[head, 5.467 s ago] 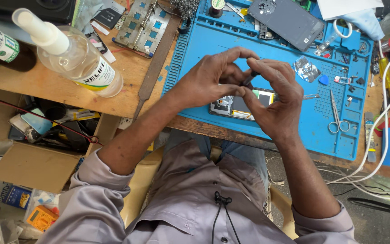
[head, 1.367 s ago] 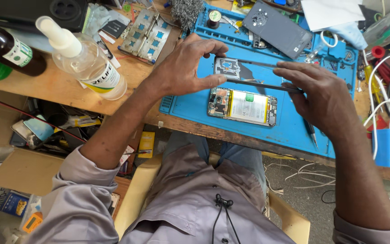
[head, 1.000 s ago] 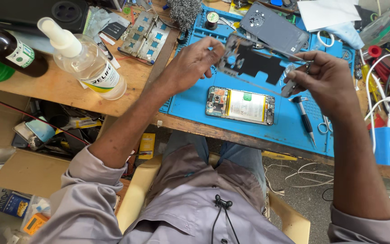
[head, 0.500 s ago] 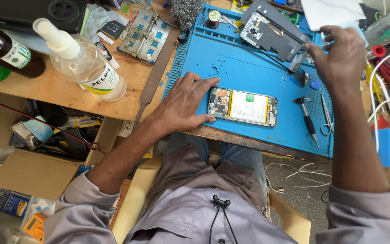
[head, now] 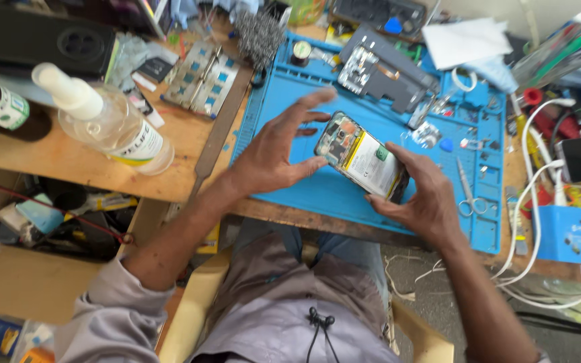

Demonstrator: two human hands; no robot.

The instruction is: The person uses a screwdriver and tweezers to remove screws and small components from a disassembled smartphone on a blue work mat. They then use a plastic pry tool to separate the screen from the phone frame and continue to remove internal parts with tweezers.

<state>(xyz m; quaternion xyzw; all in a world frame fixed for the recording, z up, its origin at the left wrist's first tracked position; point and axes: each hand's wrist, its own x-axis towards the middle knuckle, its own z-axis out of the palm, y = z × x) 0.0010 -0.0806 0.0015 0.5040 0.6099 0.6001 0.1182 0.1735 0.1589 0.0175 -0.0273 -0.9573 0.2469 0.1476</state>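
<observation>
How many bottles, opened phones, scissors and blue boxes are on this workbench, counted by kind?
Bottles: 2, a clear plastic pump bottle and a dark brown glass bottle.
Opened phones: 1, the backless phone with white battery, gripped by the right hand, left hand open beside it.
Small steel scissors: 1.
Blue plastic box: 1.
Total: 5.

The left hand (head: pixel 274 151) was extended from a bent forearm, palm down, fingers (head: pixel 317 101) spread and straight. The right hand (head: pixel 425 195) was raised with the wrist flexed, its fingers (head: pixel 398 153) and thumb curled in a closed grasp.
</observation>
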